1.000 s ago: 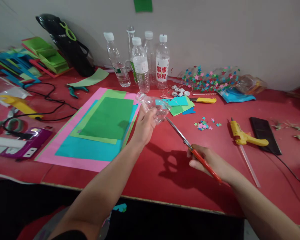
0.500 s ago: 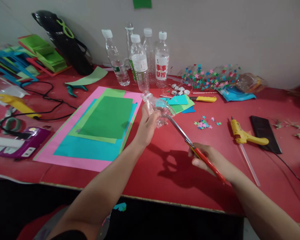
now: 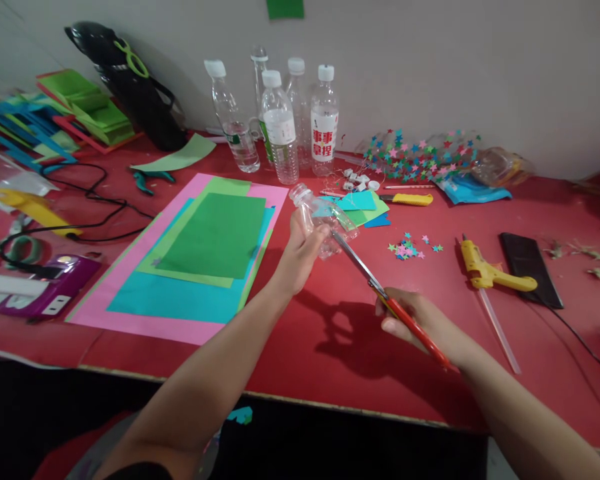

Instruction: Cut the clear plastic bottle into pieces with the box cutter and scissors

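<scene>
Left hand (image 3: pixel 300 257): fingers pinching a clear plastic bottle piece (image 3: pixel 327 212), neck pointing far-left, held over the red counter (image 3: pixel 265 360) just right of the stacked pink, blue and green paper sheets (image 3: pixel 213 233). Right hand (image 3: pixel 417 317): fingers curled round the red handles of metal-bladed scissors (image 3: pixel 371 280), tips at the plastic by the left thumb. Can't tell if blades bite. Right fingers mostly hidden by handles; left fingers partly behind plastic; its clear edges hard to trace.

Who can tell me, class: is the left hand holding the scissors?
No, the right hand holds the red-handled scissors, while the left hand grips the clear plastic bottle piece.
</scene>
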